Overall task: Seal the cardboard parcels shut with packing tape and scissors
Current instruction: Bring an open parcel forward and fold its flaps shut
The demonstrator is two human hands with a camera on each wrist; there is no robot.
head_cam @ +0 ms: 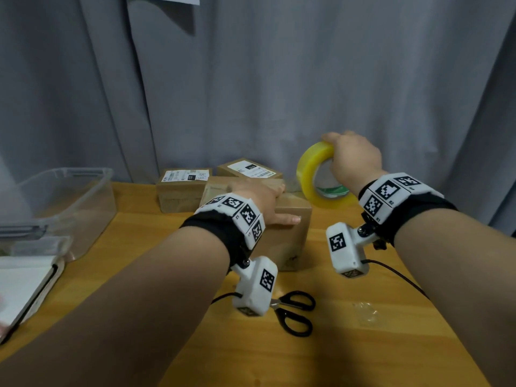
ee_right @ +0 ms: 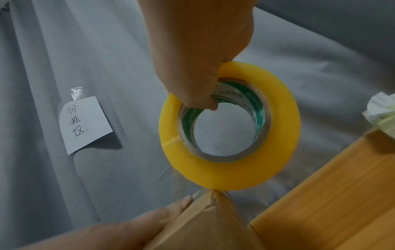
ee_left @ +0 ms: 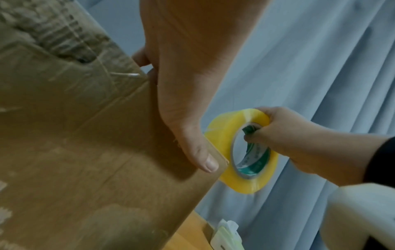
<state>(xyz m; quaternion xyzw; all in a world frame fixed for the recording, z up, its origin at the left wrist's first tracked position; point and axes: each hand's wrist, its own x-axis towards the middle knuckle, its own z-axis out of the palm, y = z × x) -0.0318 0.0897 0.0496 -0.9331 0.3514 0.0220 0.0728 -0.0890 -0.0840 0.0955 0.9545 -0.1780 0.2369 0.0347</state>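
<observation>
A brown cardboard parcel (head_cam: 290,236) (ee_left: 85,152) (ee_right: 203,228) stands on the wooden table (head_cam: 349,358). My left hand (head_cam: 259,196) (ee_left: 192,67) (ee_right: 128,228) lies flat on its top, thumb stretched along the near edge. To the right of the parcel and just above it, my right hand (head_cam: 354,157) (ee_left: 299,135) (ee_right: 198,50) grips a yellow roll of packing tape (head_cam: 310,171) (ee_left: 245,184) (ee_right: 230,172), fingers hooked through its core. A clear strip of tape (ee_right: 179,184) runs from the roll down to the parcel's corner. Black-handled scissors (head_cam: 296,311) lie on the table in front of the parcel, partly hidden by my left wrist camera.
Two more labelled parcels (head_cam: 181,188) (head_cam: 248,169) stand behind the first one, against the grey curtain (head_cam: 279,79). A clear plastic bin (head_cam: 69,205) and a white notebook (head_cam: 22,289) are at the left. A crumpled scrap of clear tape (head_cam: 368,314) lies on the table at the front right.
</observation>
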